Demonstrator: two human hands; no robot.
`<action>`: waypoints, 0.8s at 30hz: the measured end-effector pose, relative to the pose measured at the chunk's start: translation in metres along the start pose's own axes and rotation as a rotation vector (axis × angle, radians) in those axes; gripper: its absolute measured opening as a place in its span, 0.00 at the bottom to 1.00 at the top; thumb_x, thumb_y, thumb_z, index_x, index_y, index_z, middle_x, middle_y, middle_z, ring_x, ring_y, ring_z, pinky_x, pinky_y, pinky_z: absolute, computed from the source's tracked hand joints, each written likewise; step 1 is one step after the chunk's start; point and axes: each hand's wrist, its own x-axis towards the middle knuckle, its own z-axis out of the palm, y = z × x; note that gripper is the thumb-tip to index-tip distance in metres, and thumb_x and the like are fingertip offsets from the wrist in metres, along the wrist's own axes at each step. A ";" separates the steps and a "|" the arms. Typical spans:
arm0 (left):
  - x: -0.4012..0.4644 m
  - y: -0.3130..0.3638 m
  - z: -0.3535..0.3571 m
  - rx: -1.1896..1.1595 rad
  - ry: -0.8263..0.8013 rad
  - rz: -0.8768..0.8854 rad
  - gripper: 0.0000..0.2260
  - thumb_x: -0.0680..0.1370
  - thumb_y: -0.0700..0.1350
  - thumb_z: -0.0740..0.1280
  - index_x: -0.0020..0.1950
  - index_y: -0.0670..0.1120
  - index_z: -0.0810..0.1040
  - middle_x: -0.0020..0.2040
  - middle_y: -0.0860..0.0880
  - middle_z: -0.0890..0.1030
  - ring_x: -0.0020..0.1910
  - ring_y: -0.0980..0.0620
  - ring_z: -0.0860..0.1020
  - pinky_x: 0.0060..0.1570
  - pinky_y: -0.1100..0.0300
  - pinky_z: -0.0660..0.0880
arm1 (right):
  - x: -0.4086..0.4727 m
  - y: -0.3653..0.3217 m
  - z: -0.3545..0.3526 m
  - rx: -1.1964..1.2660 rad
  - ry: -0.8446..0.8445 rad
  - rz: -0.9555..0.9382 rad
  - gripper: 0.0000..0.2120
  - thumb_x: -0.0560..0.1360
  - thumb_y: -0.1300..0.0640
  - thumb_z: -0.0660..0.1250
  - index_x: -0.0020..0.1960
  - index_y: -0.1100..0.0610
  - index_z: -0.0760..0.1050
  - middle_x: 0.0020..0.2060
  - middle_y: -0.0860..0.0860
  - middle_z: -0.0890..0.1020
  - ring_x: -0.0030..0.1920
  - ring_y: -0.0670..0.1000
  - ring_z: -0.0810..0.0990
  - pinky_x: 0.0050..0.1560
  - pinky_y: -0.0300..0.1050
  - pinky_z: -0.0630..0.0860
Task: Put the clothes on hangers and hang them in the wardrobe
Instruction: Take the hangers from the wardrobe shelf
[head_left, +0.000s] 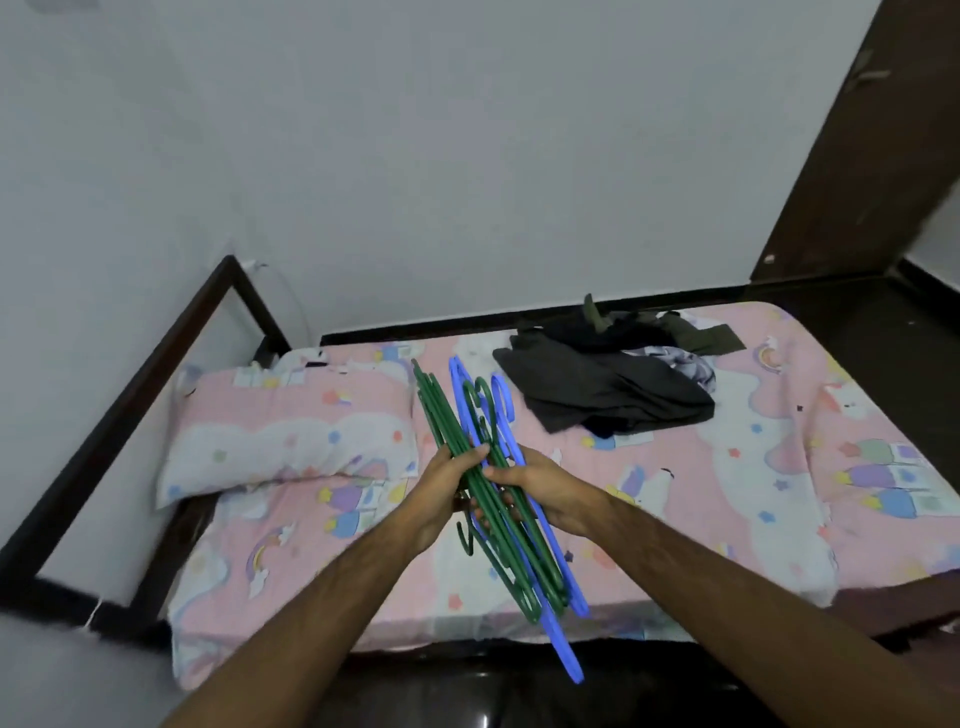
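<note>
Right now the person stands at the near edge of the bed and holds a bundle of green and blue plastic clothes hangers (498, 499) in the air above the pink cartoon-print bedsheet (727, 493). Both hands are closed around the middle of the bundle: the left hand (447, 486) has its fingers curled over the green bars from one side, and the right hand (540, 488) clasps the stack from the other, thumb lying across the top. Gripped at the centre like this, the long bundle balances, with hooks sticking out at the far end and the blue ends drooping toward the person; I judge the two-handed hold serves to keep the hangers together while one is worked loose.

The clothes to be hung, a heap of dark grey and olive garments (613, 384), lie well apart from the hands, toward the far side of the mattress near the dark wooden bed rail (467, 325). A pink-and-white pillow (291, 431) fills the left end.

Between the pillow and the heap lies open sheet, room enough, I reckon, to set the bundle down. A dark brown upright panel (841, 156) stands at the far right, perhaps the wardrobe; I cannot tell.
</note>
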 end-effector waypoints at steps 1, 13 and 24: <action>0.013 0.007 -0.001 -0.004 -0.036 0.010 0.13 0.81 0.48 0.67 0.65 0.47 0.75 0.50 0.42 0.86 0.41 0.41 0.84 0.33 0.54 0.77 | 0.010 -0.008 -0.003 -0.001 0.025 -0.018 0.16 0.82 0.61 0.65 0.70 0.58 0.74 0.55 0.60 0.85 0.49 0.59 0.86 0.48 0.57 0.83; 0.180 0.059 0.020 0.107 -0.368 0.105 0.19 0.74 0.33 0.73 0.63 0.43 0.77 0.53 0.44 0.85 0.52 0.47 0.85 0.47 0.57 0.80 | 0.091 -0.047 -0.055 0.118 0.373 -0.185 0.23 0.79 0.70 0.65 0.72 0.57 0.71 0.63 0.56 0.82 0.63 0.56 0.82 0.60 0.51 0.80; 0.290 0.077 0.139 0.249 -0.500 0.095 0.21 0.70 0.25 0.72 0.58 0.42 0.76 0.52 0.40 0.86 0.48 0.45 0.85 0.48 0.57 0.81 | 0.115 -0.059 -0.206 0.255 0.472 -0.118 0.14 0.76 0.67 0.72 0.61 0.65 0.80 0.56 0.64 0.84 0.56 0.62 0.84 0.56 0.55 0.82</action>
